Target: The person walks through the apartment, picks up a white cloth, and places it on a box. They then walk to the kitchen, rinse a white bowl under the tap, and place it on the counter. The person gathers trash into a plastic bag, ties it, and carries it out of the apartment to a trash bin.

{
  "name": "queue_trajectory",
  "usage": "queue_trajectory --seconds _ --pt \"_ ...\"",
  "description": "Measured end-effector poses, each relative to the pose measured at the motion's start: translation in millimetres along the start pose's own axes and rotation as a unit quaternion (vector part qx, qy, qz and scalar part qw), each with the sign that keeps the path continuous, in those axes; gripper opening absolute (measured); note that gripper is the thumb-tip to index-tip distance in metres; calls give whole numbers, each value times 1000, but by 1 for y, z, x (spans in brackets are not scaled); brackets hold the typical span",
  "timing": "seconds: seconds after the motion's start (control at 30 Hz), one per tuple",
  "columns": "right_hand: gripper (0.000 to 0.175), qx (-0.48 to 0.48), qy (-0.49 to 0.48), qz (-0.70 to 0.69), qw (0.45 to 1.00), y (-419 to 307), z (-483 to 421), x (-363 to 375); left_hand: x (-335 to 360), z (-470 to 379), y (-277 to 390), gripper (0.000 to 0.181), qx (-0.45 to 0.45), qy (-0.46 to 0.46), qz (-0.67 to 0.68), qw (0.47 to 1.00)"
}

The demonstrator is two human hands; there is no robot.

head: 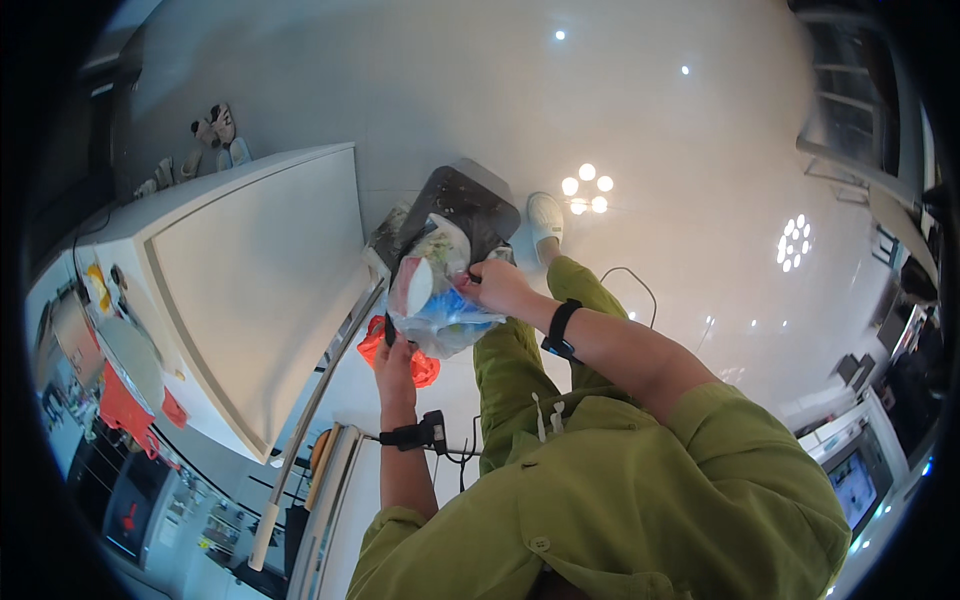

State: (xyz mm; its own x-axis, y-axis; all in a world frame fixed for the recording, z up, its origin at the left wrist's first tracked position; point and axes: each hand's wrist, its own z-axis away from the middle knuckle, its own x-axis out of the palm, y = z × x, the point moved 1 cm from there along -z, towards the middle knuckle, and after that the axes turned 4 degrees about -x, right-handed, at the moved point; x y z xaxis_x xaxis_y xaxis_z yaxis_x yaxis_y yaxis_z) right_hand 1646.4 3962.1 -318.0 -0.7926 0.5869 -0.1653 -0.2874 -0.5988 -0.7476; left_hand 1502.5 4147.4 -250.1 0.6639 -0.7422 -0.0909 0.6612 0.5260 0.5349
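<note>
A dark plastic bin stands on the floor in front of me, full of rubbish. On top lies a clear plastic bag with blue and white waste in it, beside a white and pink disposable cup. My left hand pinches a black strip of bin bag at the near left of the rubbish. At the right side, my right hand has its fingers closed on a bit of black bag edge, next to the clear plastic. Rubbish hides most of the bin's rim.
A white cabinet rises close on the left, and a long pole leans beside it. A red plastic bag lies below my left hand. My shoe is right of the bin; a thin cable crosses the floor.
</note>
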Motion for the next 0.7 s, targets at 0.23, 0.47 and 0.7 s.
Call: queue_trajectory --seconds 0.23,0.47,0.7 --pt "53 -24 -72 -55 996 -44 32 -27 -19 24 16 15 54 24 -119 991" --pt "51 -121 -97 20 988 -85 50 -16 11 34 19 32 104 155 -344 920" --pt "45 -107 -81 208 969 -105 54 -50 -2 64 34 17 98 57 -159 981"
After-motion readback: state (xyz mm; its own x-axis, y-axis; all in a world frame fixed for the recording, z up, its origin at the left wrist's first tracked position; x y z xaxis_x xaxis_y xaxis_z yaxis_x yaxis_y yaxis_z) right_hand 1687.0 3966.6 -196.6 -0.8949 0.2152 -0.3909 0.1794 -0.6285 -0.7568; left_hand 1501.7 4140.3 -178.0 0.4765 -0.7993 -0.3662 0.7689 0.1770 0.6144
